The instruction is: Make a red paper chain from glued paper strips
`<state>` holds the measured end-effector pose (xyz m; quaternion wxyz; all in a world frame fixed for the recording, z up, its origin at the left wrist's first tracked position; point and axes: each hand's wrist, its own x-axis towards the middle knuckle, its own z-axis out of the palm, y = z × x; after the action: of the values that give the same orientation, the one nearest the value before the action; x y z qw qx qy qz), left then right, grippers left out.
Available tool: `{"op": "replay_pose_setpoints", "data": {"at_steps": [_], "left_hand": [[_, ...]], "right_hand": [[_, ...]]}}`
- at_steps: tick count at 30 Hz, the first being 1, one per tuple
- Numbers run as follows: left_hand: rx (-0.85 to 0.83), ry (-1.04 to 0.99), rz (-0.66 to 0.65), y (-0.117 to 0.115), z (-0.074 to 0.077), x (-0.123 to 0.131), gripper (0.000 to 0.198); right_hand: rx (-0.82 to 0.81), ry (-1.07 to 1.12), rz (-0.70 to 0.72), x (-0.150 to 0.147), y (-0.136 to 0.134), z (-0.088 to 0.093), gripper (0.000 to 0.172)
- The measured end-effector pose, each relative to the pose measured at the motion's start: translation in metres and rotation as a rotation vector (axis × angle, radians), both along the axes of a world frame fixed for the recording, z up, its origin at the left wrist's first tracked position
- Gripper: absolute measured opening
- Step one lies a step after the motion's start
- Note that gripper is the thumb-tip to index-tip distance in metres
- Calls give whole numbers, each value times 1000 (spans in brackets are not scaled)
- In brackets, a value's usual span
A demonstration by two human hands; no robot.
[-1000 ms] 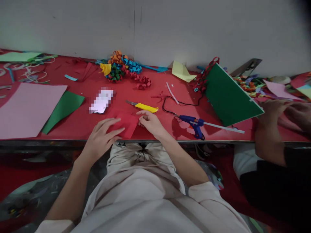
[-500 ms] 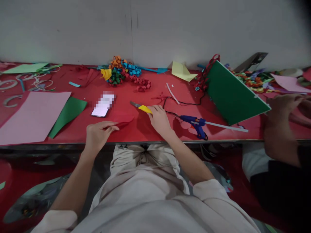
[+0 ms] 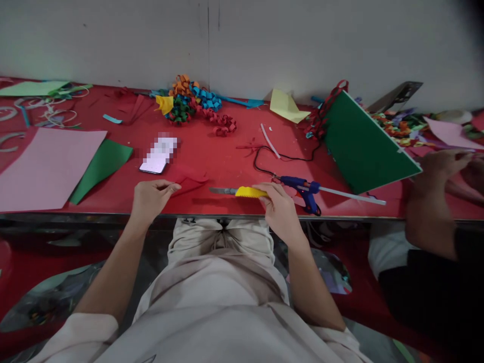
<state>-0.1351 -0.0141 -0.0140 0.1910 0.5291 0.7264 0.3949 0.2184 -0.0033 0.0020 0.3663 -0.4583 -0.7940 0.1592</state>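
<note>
My right hand [image 3: 279,206] grips a yellow utility knife [image 3: 247,192] by its handle, the blade pointing left, just above the table's front edge. My left hand [image 3: 150,199] pinches the corner of a folded red paper piece [image 3: 189,177] that lies on the red table [image 3: 227,161]. The knife's tip is a short way right of that paper.
A phone [image 3: 157,159], pink sheet [image 3: 45,169] and green sheet [image 3: 102,166] lie left. A blue glue gun [image 3: 302,189] with its cable sits right of my hand. A green board [image 3: 363,146], curled paper chains [image 3: 192,106] and another person's hands [image 3: 442,166] are at the right.
My right hand picked the knife up from the middle of the table and drew it toward the front edge. My left hand closed on the red paper's corner.
</note>
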Motion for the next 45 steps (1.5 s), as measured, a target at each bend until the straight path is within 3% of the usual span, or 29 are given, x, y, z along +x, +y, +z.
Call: {"op": "replay_pose_setpoints", "data": {"at_steps": [7, 11, 13, 16, 19, 25, 40, 45], "left_hand": [[11, -26, -1, -1, 4, 8, 29], [94, 1, -160, -8, 10, 11, 27], [146, 91, -221, -12, 14, 16, 32], [196, 379, -278, -16, 16, 29, 41], [112, 625, -390, -17, 9, 44, 53], [15, 686, -539, -19, -6, 45, 55], [16, 712, -562, -23, -8, 41, 57], [-20, 746, -580, -24, -1, 39, 57]], "right_hand": [[3, -81, 39, -19, 17, -8, 43], [-20, -193, 100, -29, 22, -10, 49], [-20, -290, 110, -33, 22, -9, 49], [9, -417, 96, -39, 21, -6, 40], [44, -481, 64, -44, 23, -5, 34], [62, -500, 8, -43, 39, -11, 31], [76, -431, 132, -37, 62, -10, 29], [66, -431, 142, -38, 68, -12, 29]]}}
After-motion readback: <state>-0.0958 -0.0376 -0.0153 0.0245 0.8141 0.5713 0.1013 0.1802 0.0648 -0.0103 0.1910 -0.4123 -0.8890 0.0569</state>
